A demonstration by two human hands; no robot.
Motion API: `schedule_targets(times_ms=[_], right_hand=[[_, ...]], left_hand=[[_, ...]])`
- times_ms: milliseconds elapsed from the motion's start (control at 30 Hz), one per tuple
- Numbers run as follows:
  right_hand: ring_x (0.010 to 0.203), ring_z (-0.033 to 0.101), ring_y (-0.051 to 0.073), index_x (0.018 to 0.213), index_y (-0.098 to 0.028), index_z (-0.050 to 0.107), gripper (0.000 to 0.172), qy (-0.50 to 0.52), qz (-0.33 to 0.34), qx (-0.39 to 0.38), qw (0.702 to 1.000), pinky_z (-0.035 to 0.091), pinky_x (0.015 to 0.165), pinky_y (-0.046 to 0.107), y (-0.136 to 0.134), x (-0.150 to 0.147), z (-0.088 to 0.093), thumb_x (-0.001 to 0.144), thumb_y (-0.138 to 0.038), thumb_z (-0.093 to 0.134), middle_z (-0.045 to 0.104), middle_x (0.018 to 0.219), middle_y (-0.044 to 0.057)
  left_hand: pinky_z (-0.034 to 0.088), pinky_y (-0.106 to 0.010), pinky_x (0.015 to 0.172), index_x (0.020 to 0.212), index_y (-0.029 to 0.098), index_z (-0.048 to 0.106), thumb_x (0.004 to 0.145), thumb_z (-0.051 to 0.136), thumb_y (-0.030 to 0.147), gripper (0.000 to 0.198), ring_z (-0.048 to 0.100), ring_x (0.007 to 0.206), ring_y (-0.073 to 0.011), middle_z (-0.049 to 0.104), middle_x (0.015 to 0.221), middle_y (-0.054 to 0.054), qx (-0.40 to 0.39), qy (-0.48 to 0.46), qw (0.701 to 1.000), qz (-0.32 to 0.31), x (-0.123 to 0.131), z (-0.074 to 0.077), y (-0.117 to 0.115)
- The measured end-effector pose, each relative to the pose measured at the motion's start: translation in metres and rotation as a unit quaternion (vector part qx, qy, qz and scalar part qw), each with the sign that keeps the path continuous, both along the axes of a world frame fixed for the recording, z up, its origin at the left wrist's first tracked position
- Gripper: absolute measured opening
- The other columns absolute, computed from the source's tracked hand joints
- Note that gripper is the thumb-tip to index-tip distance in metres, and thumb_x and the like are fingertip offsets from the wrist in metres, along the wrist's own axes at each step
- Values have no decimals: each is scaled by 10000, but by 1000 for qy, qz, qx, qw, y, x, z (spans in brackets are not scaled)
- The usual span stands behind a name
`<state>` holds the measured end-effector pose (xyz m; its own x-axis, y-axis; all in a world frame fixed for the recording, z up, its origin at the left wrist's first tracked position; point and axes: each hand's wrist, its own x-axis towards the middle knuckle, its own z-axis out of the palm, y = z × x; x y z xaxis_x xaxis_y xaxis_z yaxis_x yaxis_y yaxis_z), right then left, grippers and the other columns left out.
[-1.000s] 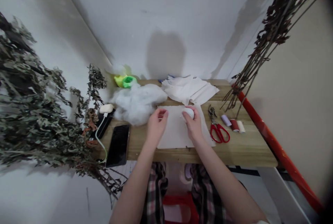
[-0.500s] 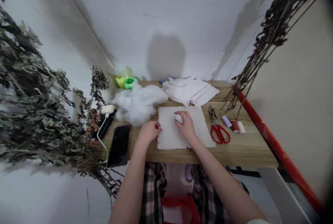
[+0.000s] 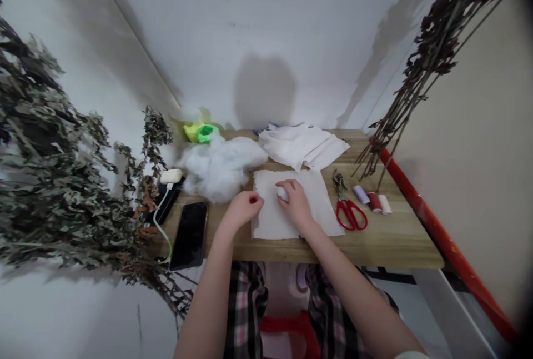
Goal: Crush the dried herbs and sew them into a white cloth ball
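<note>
A square of white cloth (image 3: 272, 225) with a ragged left edge lies flat on the wooden table. Over its middle, my right hand (image 3: 297, 206) curls its fingers round a small white ball of fluffy stuffing (image 3: 283, 193). My left hand (image 3: 245, 208) hovers at the cloth's left edge, thumb and fingertips pinched together. What it pinches, if anything, is too small to make out. Beyond the left hand spreads a loose heap of white stuffing (image 3: 222, 167).
Red-handled scissors (image 3: 350, 214) and thread spools (image 3: 375, 202) lie to the right. More white cloth pieces (image 3: 302, 145) are piled at the back. A phone (image 3: 189, 237), a white charger (image 3: 170, 175) and dried plants (image 3: 62, 181) are on the left. Green and yellow containers (image 3: 204, 133) stand behind the stuffing.
My left hand has shifted slightly right, its fingertips now over the cloth's edge. The right hand has drawn a little left, still around the ball of stuffing.
</note>
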<state>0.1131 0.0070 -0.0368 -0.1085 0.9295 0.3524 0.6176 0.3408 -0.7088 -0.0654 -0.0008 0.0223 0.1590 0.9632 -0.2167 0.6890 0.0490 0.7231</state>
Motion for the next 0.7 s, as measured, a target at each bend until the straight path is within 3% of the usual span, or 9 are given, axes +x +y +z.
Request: schedule_targets(times_ms=[167, 300, 433, 567, 700], right_hand=[[1022, 529, 264, 1101, -222, 604, 360, 3, -6, -4, 1000, 445, 907, 430, 0, 1, 0, 765, -112, 537, 555, 1059, 98], [1033, 527, 257, 1114, -210, 596, 337, -7, 5, -4, 1000, 440, 922, 414, 1, 3, -3, 789, -136, 548, 553, 1085, 103], [1030, 538, 251, 1120, -193, 596, 323, -22, 13, -5, 1000, 443, 916, 399, 4, 5, -6, 799, -166, 567, 561, 1096, 110], [1017, 549, 247, 1148, -183, 588, 339, -67, 17, -19, 997, 452, 893, 388, 5, 7, -2, 810, -200, 560, 569, 1109, 119], [1159, 497, 271, 1242, -153, 528, 421, -111, 36, 3, 993, 417, 967, 420, 5, 13, -5, 825, -211, 524, 541, 1242, 158]], left_hand=[[352, -225, 557, 541, 168, 490, 701, 548, 367, 262, 432, 551, -100, 469, 533, 33, -53, -202, 975, 73, 5, -1, 5], [414, -224, 624, 571, 161, 536, 622, 668, 373, 254, 484, 600, -96, 525, 596, 28, -73, -344, 920, 176, 15, -4, 7], [431, -225, 662, 631, 151, 599, 598, 720, 370, 252, 512, 658, -99, 573, 668, 10, -76, -466, 857, 209, 33, -11, 7], [432, -233, 693, 717, 138, 664, 602, 723, 345, 244, 540, 721, -118, 632, 766, -29, -56, -515, 826, 221, 52, -18, 6], [420, -235, 683, 646, 154, 630, 657, 689, 325, 181, 526, 673, -112, 594, 654, 4, -4, -512, 827, 235, 64, -29, 10]])
